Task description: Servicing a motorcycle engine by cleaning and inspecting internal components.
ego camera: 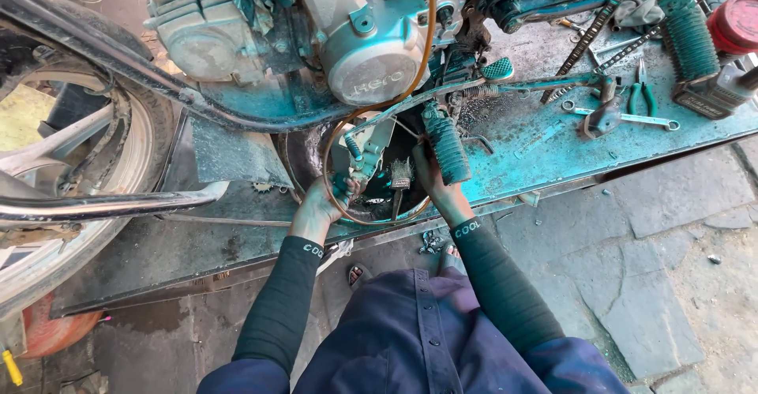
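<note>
- Your left hand (322, 201) reached under the grey, grimy motorcycle engine (371, 31) and its fingers were curled around the lower end of a pale metal bracket (371, 151) that hung below the engine, beside a thin orange-brown cable (335, 169) looping past.
- Your right hand (433, 182) was up behind the ribbed black rubber footrest (446, 143); the rubber hid the fingers, so I could not tell whether they gripped anything.
- Between your hands sat a round dark drain pan (379, 197) on the stained steel platform (545, 141), directly under the engine, with a small worn brush (400, 174) standing in it.
- The bracket was at the pan's left side, touching your left fingers.
- Further right on the platform lay a silver combination spanner (624, 117), green-handled pliers (641, 94) and a loose drive chain (592, 31), all well apart from your hands.
- A spoked front wheel (63, 149) and a chrome exhaust pipe (110, 203) stood at your left.
</note>
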